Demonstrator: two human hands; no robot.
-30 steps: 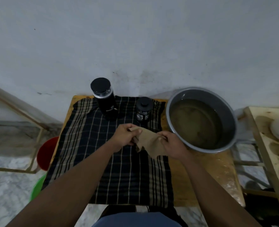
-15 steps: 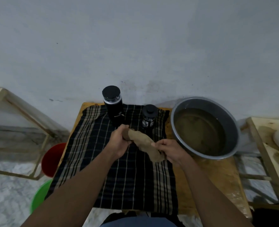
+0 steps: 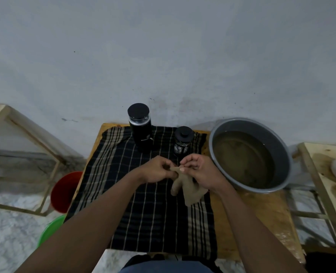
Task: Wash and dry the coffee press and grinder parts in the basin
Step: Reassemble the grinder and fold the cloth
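Left hand (image 3: 157,170): fingers pinch tan rag (image 3: 188,191), left of basin (image 3: 279,148).
Right hand (image 3: 201,172): fingers clamped on the rag's top edge, nearer the basin.
Coffee press (image 3: 183,141): upright, just left of basin.
Grinder (image 3: 140,129): upright, farther left.

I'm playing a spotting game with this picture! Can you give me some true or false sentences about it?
1. Both the left hand and the right hand hold the tan cloth. True.
2. The basin is dry. False: it holds murky water.
3. The coffee press stands in the basin. False: it stands on the striped cloth, beside the basin.
4. A red bucket sits on the floor left of the table. True.
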